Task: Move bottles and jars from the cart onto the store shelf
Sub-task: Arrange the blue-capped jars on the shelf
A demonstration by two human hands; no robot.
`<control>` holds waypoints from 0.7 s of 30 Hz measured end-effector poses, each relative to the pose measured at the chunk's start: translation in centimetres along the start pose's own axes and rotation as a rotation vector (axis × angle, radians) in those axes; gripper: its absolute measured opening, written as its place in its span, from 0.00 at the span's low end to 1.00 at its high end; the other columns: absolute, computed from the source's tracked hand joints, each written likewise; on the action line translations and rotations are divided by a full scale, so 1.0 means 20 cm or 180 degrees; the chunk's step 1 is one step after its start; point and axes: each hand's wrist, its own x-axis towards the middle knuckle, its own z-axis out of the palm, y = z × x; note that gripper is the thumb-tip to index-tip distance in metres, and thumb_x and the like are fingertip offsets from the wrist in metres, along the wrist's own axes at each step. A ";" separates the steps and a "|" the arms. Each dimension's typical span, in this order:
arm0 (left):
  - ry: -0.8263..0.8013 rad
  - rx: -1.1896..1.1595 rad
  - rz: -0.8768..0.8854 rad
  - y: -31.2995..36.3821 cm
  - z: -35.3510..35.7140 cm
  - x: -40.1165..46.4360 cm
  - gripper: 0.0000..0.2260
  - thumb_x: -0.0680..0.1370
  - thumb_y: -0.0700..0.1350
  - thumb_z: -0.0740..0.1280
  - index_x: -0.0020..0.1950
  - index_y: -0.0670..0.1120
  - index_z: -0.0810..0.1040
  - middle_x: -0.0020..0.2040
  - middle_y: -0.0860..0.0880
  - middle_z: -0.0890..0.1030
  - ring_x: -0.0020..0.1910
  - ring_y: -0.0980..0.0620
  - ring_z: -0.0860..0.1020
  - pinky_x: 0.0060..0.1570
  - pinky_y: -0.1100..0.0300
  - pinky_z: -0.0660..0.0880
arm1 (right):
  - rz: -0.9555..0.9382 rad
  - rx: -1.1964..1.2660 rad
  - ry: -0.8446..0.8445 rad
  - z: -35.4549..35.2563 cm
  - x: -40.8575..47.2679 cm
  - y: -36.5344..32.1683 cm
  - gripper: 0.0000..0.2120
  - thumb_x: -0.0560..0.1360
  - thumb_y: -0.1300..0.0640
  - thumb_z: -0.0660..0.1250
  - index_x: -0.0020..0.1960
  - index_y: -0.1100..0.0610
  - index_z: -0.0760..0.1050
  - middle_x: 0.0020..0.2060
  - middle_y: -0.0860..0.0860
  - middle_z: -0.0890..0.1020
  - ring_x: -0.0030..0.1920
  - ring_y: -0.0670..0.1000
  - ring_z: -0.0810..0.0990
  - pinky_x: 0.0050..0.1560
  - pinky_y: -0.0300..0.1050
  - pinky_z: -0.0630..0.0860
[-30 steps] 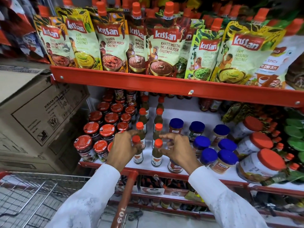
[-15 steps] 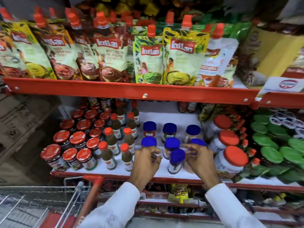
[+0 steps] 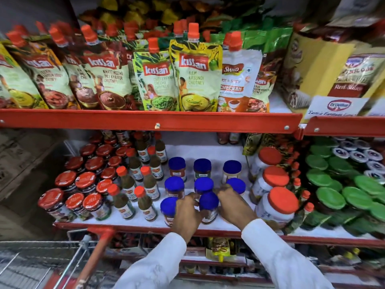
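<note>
Low in the middle of the frame, the left hand and right hand close their fingers around a blue-lidded jar at the shelf's front edge; probably glass, hefty, breakable and smooth, best gripped around its body.

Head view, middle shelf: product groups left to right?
Red-lidded dark glass jars → orange-capped brown sauce bottles → blue-lidded small jars → big white jars with orange lids → green-lidded tubs.
</note>
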 end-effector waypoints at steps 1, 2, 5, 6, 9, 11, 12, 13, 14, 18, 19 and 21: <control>-0.0006 -0.0010 -0.0013 0.00 0.00 0.00 0.18 0.68 0.38 0.75 0.56 0.48 0.81 0.49 0.49 0.85 0.39 0.53 0.80 0.34 0.69 0.72 | -0.0029 -0.0013 0.0024 0.01 0.00 0.01 0.15 0.70 0.70 0.62 0.53 0.57 0.75 0.48 0.58 0.79 0.47 0.58 0.78 0.42 0.49 0.75; -0.0018 -0.0005 -0.0032 0.00 0.00 0.00 0.18 0.68 0.35 0.74 0.56 0.47 0.81 0.48 0.49 0.85 0.39 0.53 0.81 0.36 0.66 0.75 | -0.0035 0.0033 0.0057 0.01 -0.01 0.01 0.14 0.70 0.69 0.64 0.53 0.56 0.75 0.48 0.58 0.79 0.47 0.57 0.78 0.43 0.48 0.76; -0.0019 0.0003 0.0049 -0.01 0.00 -0.01 0.21 0.69 0.29 0.69 0.58 0.47 0.80 0.48 0.47 0.85 0.41 0.49 0.83 0.45 0.51 0.83 | 0.0016 0.0308 0.0128 0.01 -0.04 0.01 0.12 0.69 0.61 0.70 0.51 0.53 0.75 0.48 0.55 0.79 0.46 0.55 0.78 0.46 0.48 0.78; -0.0013 0.0033 0.0077 -0.02 0.00 -0.01 0.21 0.69 0.29 0.67 0.58 0.47 0.80 0.49 0.46 0.85 0.41 0.49 0.84 0.46 0.48 0.83 | 0.0047 0.0367 0.0139 0.01 -0.05 0.00 0.12 0.68 0.59 0.71 0.51 0.53 0.75 0.48 0.55 0.78 0.46 0.55 0.78 0.46 0.48 0.78; -0.0026 0.0128 0.0105 -0.02 -0.01 -0.01 0.21 0.71 0.27 0.64 0.59 0.45 0.79 0.49 0.46 0.84 0.42 0.48 0.83 0.46 0.48 0.83 | 0.0142 0.0457 0.0217 0.01 -0.08 -0.03 0.13 0.68 0.58 0.72 0.53 0.53 0.76 0.48 0.54 0.77 0.47 0.55 0.78 0.47 0.47 0.76; -0.0055 0.0224 0.0146 -0.02 -0.02 -0.01 0.22 0.71 0.27 0.62 0.60 0.45 0.78 0.49 0.46 0.84 0.42 0.48 0.83 0.45 0.50 0.82 | 0.0183 0.0451 0.0260 0.02 -0.09 -0.05 0.14 0.68 0.58 0.72 0.53 0.53 0.76 0.48 0.54 0.78 0.48 0.55 0.77 0.47 0.46 0.75; -0.0075 0.0254 0.0164 -0.03 -0.02 0.00 0.22 0.71 0.27 0.62 0.60 0.45 0.78 0.49 0.46 0.84 0.42 0.48 0.83 0.44 0.51 0.82 | 0.0209 0.0446 0.0278 0.03 -0.09 -0.05 0.14 0.68 0.58 0.73 0.53 0.53 0.76 0.47 0.54 0.78 0.48 0.54 0.77 0.47 0.45 0.75; -0.0100 0.0259 0.0171 -0.03 -0.03 0.00 0.23 0.71 0.27 0.61 0.60 0.45 0.78 0.48 0.46 0.84 0.42 0.47 0.83 0.43 0.51 0.82 | 0.0236 0.0453 0.0300 0.03 -0.10 -0.06 0.14 0.68 0.58 0.73 0.53 0.53 0.76 0.47 0.54 0.79 0.47 0.54 0.77 0.47 0.45 0.75; -0.0122 0.0259 0.0167 -0.03 -0.03 0.00 0.23 0.70 0.27 0.61 0.61 0.45 0.78 0.48 0.46 0.84 0.42 0.47 0.83 0.43 0.52 0.81 | 0.0269 0.0457 0.0313 0.03 -0.10 -0.06 0.14 0.68 0.58 0.73 0.53 0.53 0.76 0.46 0.53 0.79 0.46 0.53 0.78 0.46 0.44 0.75; -0.0154 0.0333 0.0184 -0.04 -0.03 0.00 0.23 0.71 0.27 0.61 0.61 0.46 0.78 0.48 0.47 0.84 0.42 0.49 0.82 0.43 0.54 0.81 | 0.0308 0.0447 0.0414 0.04 -0.11 -0.08 0.13 0.67 0.57 0.73 0.50 0.53 0.76 0.43 0.52 0.80 0.43 0.53 0.77 0.43 0.44 0.75; -0.0169 0.0329 0.0194 -0.04 -0.04 0.00 0.24 0.71 0.27 0.61 0.62 0.46 0.78 0.48 0.47 0.84 0.43 0.49 0.82 0.44 0.55 0.81 | 0.0312 0.0442 0.0434 0.05 -0.11 -0.08 0.13 0.67 0.57 0.73 0.50 0.53 0.76 0.43 0.52 0.80 0.43 0.53 0.77 0.43 0.44 0.75; -0.0186 0.0325 0.0200 -0.04 -0.04 -0.01 0.24 0.72 0.27 0.60 0.63 0.46 0.77 0.49 0.46 0.83 0.43 0.49 0.82 0.43 0.56 0.80 | 0.0317 0.0410 0.0459 0.05 -0.11 -0.09 0.12 0.67 0.57 0.73 0.49 0.53 0.76 0.42 0.52 0.80 0.43 0.53 0.77 0.42 0.43 0.72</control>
